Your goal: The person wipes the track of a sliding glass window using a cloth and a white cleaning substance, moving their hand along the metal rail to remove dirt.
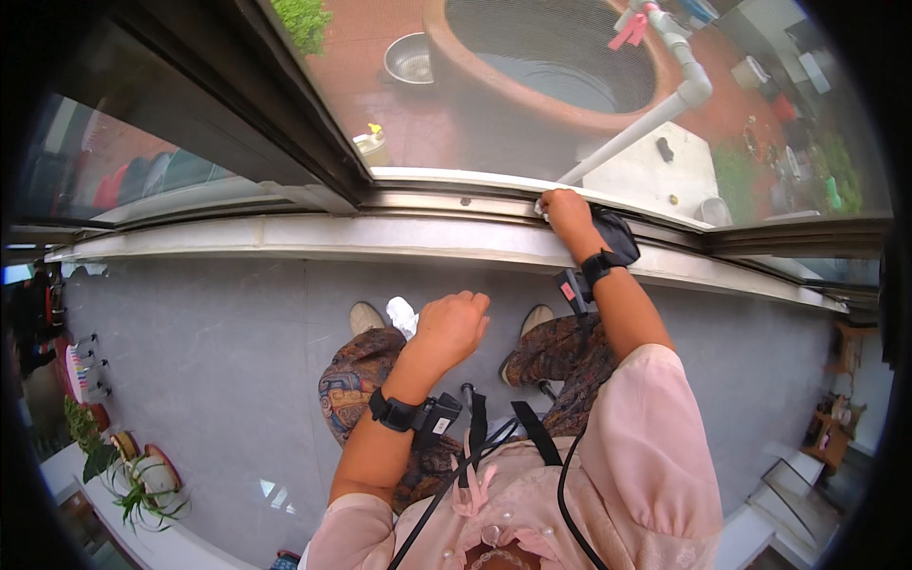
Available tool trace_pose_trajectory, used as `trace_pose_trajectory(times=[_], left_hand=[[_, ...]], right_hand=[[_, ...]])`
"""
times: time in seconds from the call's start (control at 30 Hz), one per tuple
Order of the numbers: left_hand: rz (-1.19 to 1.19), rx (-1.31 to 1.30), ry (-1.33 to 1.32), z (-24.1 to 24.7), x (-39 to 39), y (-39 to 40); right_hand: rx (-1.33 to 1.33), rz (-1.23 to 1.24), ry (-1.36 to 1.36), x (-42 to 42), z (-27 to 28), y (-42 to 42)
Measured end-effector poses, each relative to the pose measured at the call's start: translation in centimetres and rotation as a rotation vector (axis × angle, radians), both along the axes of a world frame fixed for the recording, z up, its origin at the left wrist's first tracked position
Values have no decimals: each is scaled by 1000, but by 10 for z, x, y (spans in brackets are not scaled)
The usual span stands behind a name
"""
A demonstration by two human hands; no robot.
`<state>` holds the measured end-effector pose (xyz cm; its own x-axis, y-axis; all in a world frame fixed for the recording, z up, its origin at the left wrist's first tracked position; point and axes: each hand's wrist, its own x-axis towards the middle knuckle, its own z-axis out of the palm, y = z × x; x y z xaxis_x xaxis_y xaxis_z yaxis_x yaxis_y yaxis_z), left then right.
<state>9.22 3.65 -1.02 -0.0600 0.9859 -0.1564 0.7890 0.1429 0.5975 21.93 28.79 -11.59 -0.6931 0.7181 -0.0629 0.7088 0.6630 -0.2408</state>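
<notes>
My right hand [568,214] is at the metal window track [442,201], its fingers closed on a small white wad [539,209] against the track. Most of that wad is hidden under the fingers. A black pouch-like object [618,239] rests on the sill just behind this hand. My left hand [452,328] is curled in a loose fist above the floor, between my knees. Crumpled white tissue or cloth [402,316] sticks out from its outer side. Below the track runs the white window sill [306,236].
A dark window frame [299,107] rises at the left of the opening. Beyond the mesh screen stand a large round vat [442,50] holding water, a white pipe [627,139] and a metal basin [410,58]. Potted plants [153,481] are at lower left on the grey tiled floor [214,370].
</notes>
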Motion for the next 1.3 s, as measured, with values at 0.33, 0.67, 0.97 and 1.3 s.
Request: trace_pose_trajectory(times=[0.33,0.67,0.97,1.3], left_hand=[[-6,43,-2,-1,0,3],[6,69,4,-10,-7,1],[15,23,4,-4,-13,2],[15,68,27,-6,-13,8]], right_hand=[[-735,-377,700,38,29,16],[50,-109,60,20,13,0],[2,-69,131,-58,-13,-24],[-196,144,388,-105,1,-53]])
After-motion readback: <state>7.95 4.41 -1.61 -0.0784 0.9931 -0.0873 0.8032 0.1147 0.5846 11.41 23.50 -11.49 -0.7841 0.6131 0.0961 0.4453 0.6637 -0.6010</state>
